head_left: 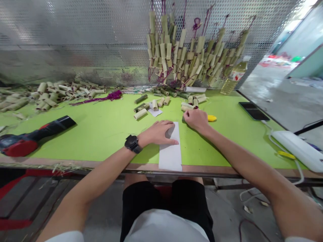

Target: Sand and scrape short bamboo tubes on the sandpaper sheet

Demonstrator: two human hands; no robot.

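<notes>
Resting on a white strip (170, 157), the left hand (159, 132) is outspread; the right hand (196, 120) is curled at a yellow object (212, 118), grip cannot be determined.

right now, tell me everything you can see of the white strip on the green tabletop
The white strip looks like paper: plain, long, narrow and flat, with no print I can make out. It lies lengthwise away from the person on the green tabletop, its near end overlapping the brown edge. The left grip, a bare hand, partly covers its far half, thumb across it.
</notes>
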